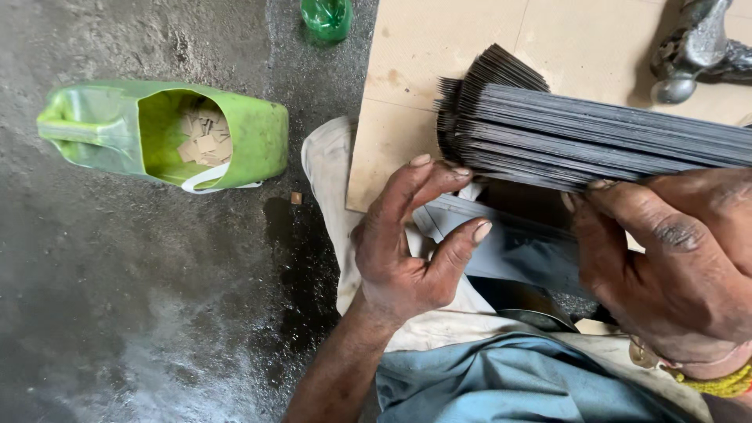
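Grey-black metal sheets, thin and stacked into a thick bundle, lie flat across the upper right of the head view, their near ends fanned out into a curved spread over a tan board. The right hand clamps the bundle from below and in front, its fingers curled up against the lower edge of the stack. The left hand is open, palm turned up and fingers spread, with its fingertips touching the fanned ends of the sheets; it grips nothing. The two hands sit apart, with a fold of pale cloth and blue cloth on the person's lap between and below them. A yellow beaded band circles the right wrist.

On the dark, dusty floor to the left lies a green plastic jug, cut open on one side, holding small tan cardboard squares. A green bottle stands at the top edge. A heavy metal tool rests on the board at the upper right.
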A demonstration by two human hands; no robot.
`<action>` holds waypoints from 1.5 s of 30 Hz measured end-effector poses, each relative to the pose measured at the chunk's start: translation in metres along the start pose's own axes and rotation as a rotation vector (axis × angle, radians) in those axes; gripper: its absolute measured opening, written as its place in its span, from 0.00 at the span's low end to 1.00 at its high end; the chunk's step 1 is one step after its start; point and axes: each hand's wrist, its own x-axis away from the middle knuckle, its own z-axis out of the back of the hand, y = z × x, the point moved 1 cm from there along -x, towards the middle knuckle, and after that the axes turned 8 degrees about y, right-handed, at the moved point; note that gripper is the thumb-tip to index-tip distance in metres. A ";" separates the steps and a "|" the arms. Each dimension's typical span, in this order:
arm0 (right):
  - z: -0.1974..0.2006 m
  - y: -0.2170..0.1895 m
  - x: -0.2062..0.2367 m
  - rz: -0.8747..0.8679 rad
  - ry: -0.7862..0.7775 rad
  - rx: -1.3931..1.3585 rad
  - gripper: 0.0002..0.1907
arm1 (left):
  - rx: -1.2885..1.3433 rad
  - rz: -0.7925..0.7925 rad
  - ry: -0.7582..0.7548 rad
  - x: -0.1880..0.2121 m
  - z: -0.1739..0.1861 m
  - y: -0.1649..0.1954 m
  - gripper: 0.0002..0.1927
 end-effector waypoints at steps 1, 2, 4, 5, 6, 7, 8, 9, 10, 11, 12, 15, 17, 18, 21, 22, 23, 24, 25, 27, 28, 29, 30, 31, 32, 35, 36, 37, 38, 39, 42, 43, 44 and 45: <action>-0.001 0.000 -0.002 0.004 -0.003 0.008 0.12 | 0.016 0.009 -0.003 0.000 0.000 0.000 0.39; -0.001 -0.001 -0.004 0.009 -0.005 0.016 0.12 | 0.032 0.018 -0.007 0.000 -0.001 0.001 0.40; -0.002 -0.003 -0.008 0.016 0.012 0.005 0.12 | 0.060 0.020 -0.001 0.000 -0.002 0.002 0.41; -0.003 -0.004 -0.010 0.016 0.021 -0.002 0.12 | 0.070 0.020 0.005 0.000 -0.002 0.003 0.42; -0.004 -0.004 -0.012 0.013 0.035 -0.009 0.12 | 0.077 0.016 0.020 0.001 -0.004 0.003 0.42; -0.004 -0.004 -0.013 0.006 0.041 -0.021 0.12 | 0.073 0.012 0.029 0.001 -0.005 0.003 0.43; -0.004 -0.005 -0.014 -0.001 0.047 -0.033 0.12 | 0.068 0.007 0.038 0.002 -0.006 0.003 0.43; -0.004 -0.005 -0.016 -0.014 0.044 -0.051 0.11 | 0.051 0.005 0.038 0.002 -0.007 0.002 0.44; -0.003 -0.007 -0.016 -0.016 0.049 -0.040 0.11 | 0.043 -0.001 0.029 0.002 -0.008 0.002 0.44; -0.003 -0.009 -0.017 -0.018 0.055 -0.029 0.11 | 0.036 -0.008 0.021 0.002 -0.008 0.002 0.44; -0.003 -0.011 -0.018 -0.008 0.069 0.016 0.11 | 0.043 -0.020 0.000 0.000 -0.010 0.000 0.44; -0.006 -0.016 -0.020 -0.002 0.102 0.052 0.11 | 0.015 -0.080 0.026 -0.001 -0.012 -0.002 0.44; -0.009 -0.017 -0.021 -0.006 0.119 0.061 0.11 | -0.006 -0.085 0.055 -0.003 -0.011 -0.001 0.44; -0.009 -0.017 -0.021 -0.013 0.116 0.073 0.11 | -0.009 -0.055 0.059 -0.002 -0.010 0.001 0.44; -0.009 -0.018 -0.019 -0.049 0.110 0.079 0.12 | -0.072 -0.097 0.041 -0.003 -0.008 0.004 0.45; -0.010 -0.018 -0.018 -0.056 0.113 0.076 0.12 | -0.104 -0.131 0.030 -0.003 -0.008 0.005 0.45; -0.010 -0.019 -0.017 -0.064 0.116 0.073 0.12 | -0.101 -0.124 0.028 -0.003 -0.008 0.007 0.46; -0.011 -0.019 -0.016 -0.066 0.124 0.072 0.12 | -0.098 -0.118 0.025 -0.003 -0.009 0.008 0.47; -0.011 -0.019 -0.016 -0.070 0.126 0.077 0.12 | -0.093 -0.118 0.020 -0.004 -0.009 0.009 0.47; -0.012 -0.020 -0.016 -0.079 0.123 0.091 0.11 | -0.080 -0.125 0.010 -0.005 -0.009 0.009 0.46; -0.013 -0.021 -0.017 -0.077 0.124 0.094 0.11 | -0.075 -0.118 0.007 -0.005 -0.009 0.010 0.46; -0.013 -0.022 -0.017 -0.074 0.125 0.097 0.11 | -0.070 -0.112 0.004 -0.005 -0.009 0.010 0.46; -0.014 -0.022 -0.019 -0.065 0.137 0.098 0.11 | -0.067 -0.096 0.002 -0.005 -0.008 0.009 0.46; -0.014 -0.022 -0.021 -0.057 0.140 0.101 0.10 | -0.058 -0.087 0.002 -0.004 -0.008 0.009 0.46; -0.014 -0.023 -0.024 -0.049 0.144 0.105 0.10 | -0.048 -0.078 0.003 -0.003 -0.007 0.008 0.46; -0.015 -0.025 -0.032 -0.021 0.140 0.147 0.08 | 0.031 -0.056 0.032 -0.001 -0.008 0.005 0.45; -0.015 -0.026 -0.034 -0.006 0.137 0.172 0.08 | 0.076 -0.036 0.055 0.000 -0.009 0.004 0.45; -0.015 -0.027 -0.036 0.009 0.135 0.195 0.08 | 0.120 0.004 0.093 -0.001 -0.009 0.004 0.45; -0.015 -0.027 -0.037 0.024 0.130 0.212 0.08 | 0.165 0.042 0.132 -0.001 -0.009 0.004 0.44; -0.014 -0.027 -0.038 0.039 0.126 0.229 0.08 | 0.212 0.099 0.182 -0.003 -0.009 0.003 0.44; -0.008 -0.027 -0.028 0.052 0.098 0.224 0.12 | 0.231 0.238 0.176 -0.009 -0.005 0.010 0.42; -0.005 -0.025 -0.020 0.051 0.085 0.222 0.14 | 0.224 0.278 0.145 -0.013 -0.003 0.013 0.41; -0.001 -0.022 -0.011 0.049 0.099 0.235 0.14 | 0.082 0.311 0.131 -0.017 -0.001 0.016 0.39; 0.004 -0.018 0.001 0.044 0.103 0.254 0.14 | -0.051 0.350 0.112 -0.021 0.001 0.018 0.37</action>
